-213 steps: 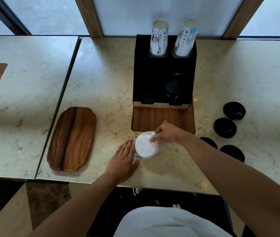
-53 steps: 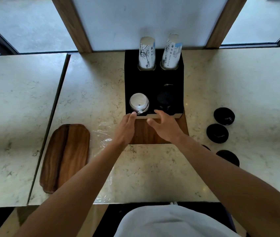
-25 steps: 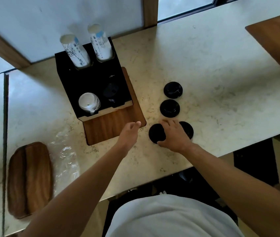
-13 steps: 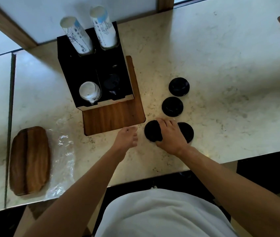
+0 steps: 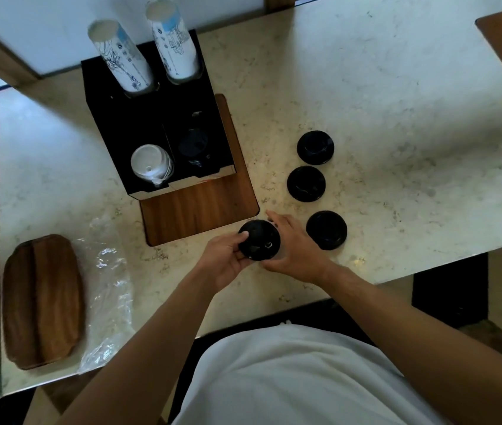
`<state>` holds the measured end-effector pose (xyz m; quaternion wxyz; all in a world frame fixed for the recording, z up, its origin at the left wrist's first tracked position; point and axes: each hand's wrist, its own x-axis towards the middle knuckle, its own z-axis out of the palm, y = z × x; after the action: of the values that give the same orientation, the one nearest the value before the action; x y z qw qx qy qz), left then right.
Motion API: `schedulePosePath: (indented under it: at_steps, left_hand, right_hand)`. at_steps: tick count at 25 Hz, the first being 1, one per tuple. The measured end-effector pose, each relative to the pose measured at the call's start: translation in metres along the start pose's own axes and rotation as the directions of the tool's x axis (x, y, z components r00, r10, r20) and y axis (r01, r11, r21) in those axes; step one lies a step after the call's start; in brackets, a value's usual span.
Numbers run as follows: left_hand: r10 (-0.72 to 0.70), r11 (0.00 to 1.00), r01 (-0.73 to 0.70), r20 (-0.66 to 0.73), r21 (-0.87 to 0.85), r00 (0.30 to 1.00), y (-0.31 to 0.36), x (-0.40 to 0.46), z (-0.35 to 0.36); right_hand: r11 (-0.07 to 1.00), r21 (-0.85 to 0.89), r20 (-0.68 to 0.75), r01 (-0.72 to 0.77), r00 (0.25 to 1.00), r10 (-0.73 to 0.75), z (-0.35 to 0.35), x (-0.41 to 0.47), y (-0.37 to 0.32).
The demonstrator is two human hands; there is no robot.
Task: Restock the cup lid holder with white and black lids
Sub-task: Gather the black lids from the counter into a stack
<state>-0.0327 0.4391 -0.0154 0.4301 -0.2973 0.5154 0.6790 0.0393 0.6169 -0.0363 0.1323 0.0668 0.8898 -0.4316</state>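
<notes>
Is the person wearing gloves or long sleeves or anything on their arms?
No. The left hand and right hand are bare, with no gloves, rings or watch showing. Both arms are bare too, with no sleeves in view along them. Below them you can see a white shirt on the person's body.

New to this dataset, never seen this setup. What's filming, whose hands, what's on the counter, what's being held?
No robot here: a person wears one wide-angle camera on the head, looking down at their own arms. The left hand and right hand together hold a black lid just above the marble counter. Three more black lids lie loose to the right. Behind stands a black holder on a wooden base: white lids in its left slot, black ones in its right slot, two paper cup stacks at the back. On the left lie a wooden tray and an empty plastic bag.
</notes>
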Motion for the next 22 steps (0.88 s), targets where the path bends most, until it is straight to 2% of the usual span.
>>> schedulePosePath:
  at_steps: [4,8,12,16,19,22]
  left_hand:
    - [-0.023,0.999,0.023,-0.015,-0.028,1.0,-0.006,0.001,-0.009]
    - [-0.016,1.0,0.017,-0.015,0.013,1.0,-0.008,0.003,-0.017]
    - [0.001,0.999,-0.001,0.003,0.033,1.0,-0.006,0.004,-0.018]
    - [0.002,0.999,-0.001,-0.013,0.04,1.0,-0.004,0.005,-0.013]
    - [-0.011,0.999,0.012,-0.016,0.042,1.0,-0.005,0.005,-0.011]
    - [-0.017,0.998,0.017,-0.013,0.053,1.0,-0.005,0.004,-0.01]
  right_hand:
    - [0.991,-0.135,-0.067,-0.018,0.998,0.009,-0.02,-0.012,0.025]
    - [0.955,-0.25,-0.202,-0.16,0.973,0.11,-0.046,-0.023,0.056]
    - [0.927,-0.302,-0.137,-0.223,0.972,0.19,-0.055,-0.025,0.074]
    - [0.939,-0.263,-0.165,-0.22,0.97,0.181,-0.054,-0.025,0.074]
    - [0.974,-0.099,-0.187,-0.204,0.965,0.183,-0.048,-0.025,0.06]
    - [0.991,0.045,-0.199,-0.126,0.971,0.133,-0.037,-0.025,0.035]
